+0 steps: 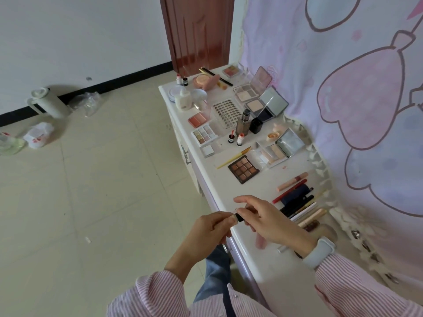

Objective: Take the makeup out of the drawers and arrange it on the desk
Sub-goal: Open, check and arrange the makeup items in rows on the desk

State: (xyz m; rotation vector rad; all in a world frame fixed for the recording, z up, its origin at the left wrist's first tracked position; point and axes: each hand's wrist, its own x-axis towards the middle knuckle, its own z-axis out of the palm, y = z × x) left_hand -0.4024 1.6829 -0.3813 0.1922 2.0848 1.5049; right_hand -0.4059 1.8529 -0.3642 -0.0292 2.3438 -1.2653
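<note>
Nearest the camera, a small black tube with a pale cap end [238,217] is held over the near front edge of the white desk [256,266]. The left hand [211,227] is curled, its fingertips pinching the pale end; the right hand [266,219] grips the black body, index finger extended above it. Whether the cap is being seated or pulled off cannot be told.

Just beyond the right hand, toward the back edge, a row of slim pencils, tubes and wands [297,202] is laid side by side; a blurred pink item [260,241] lies under the right wrist.

At mid-desk a dark nine-pan brown eyeshadow palette [243,169] lies flat, a gold-handled brush [233,157] just beside it. An open mirrored compact [281,148] sits nearer the back edge.

Further on: a white nine-pan pastel palette [205,134], a clear gridded organiser [226,113], a tall glass bottle [243,123]. At the far end, round powder compacts [201,81] and a white squeeze bottle [183,100].

Judgement: most of the makeup is already set out; the step in hand is handling one tube before placement. The next move likely calls for laying it parallel in the row of slim items, without rolling its neighbours.
</note>
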